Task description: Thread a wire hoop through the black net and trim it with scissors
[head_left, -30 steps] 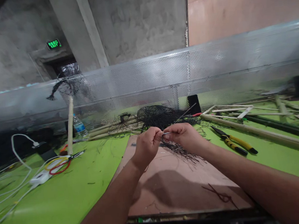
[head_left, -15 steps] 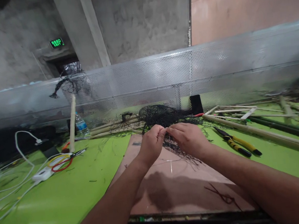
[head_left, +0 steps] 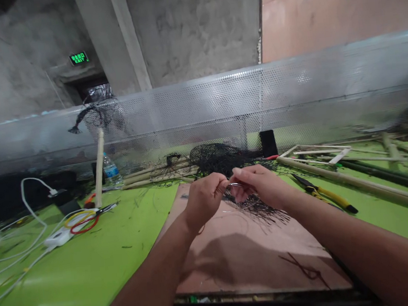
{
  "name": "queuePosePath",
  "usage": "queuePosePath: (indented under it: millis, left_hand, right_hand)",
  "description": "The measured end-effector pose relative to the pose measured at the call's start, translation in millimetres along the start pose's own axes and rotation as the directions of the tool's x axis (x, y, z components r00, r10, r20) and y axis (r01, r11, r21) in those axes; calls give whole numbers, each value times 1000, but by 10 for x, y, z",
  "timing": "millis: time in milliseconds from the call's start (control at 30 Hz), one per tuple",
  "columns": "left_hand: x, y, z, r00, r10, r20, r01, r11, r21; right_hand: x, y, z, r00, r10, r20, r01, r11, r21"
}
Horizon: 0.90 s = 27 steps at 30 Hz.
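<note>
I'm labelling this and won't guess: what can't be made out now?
Head view: thin shiny piece, full shape too small to tell and partly covered by left hand and right hand.
Head view: pliers, one handle partly hidden behind right forearm.
Head view: bamboo pole, one end cut off by the right edge.

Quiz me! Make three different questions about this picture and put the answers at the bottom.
1. True or false: the yellow-and-black long-nose pliers lie on the green tabletop.
2. Pick one. The strands just below the right hand are: A, red; B, black; C, white.
3. Fill in: a thin shiny piece shows between the right hand and the ____.
Key: 1, true; 2, B; 3, left hand.
</note>
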<state>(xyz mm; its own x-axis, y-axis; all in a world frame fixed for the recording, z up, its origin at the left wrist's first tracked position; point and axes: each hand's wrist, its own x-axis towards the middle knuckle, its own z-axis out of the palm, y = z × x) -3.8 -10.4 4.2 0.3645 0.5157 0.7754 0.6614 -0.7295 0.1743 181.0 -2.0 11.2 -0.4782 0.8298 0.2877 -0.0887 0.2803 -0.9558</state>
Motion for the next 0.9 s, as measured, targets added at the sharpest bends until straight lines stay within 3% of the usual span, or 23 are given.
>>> queuePosePath:
  millis: [133,500,767,900]
  left_hand:
    - [-10,0,7,998,65,12,-65,997,37]
    - [-1,15,-24,999,47,14,-47,999,0]
    - [2,8,-20,1000,22,15,-21,1000,-14]
    - [9,41,-27,1000,-17,23,18,999,-39]
  right_hand:
    - [-11,-43,17,999,-13,32,17,990,-138]
    - [-20,-37,26,996,-80,-27,67,941,-331]
    - [-59,-22,61,983,-173,-56,113,822,-558]
    - [-62,-33,72,945,-324,-34,207,677,-706]
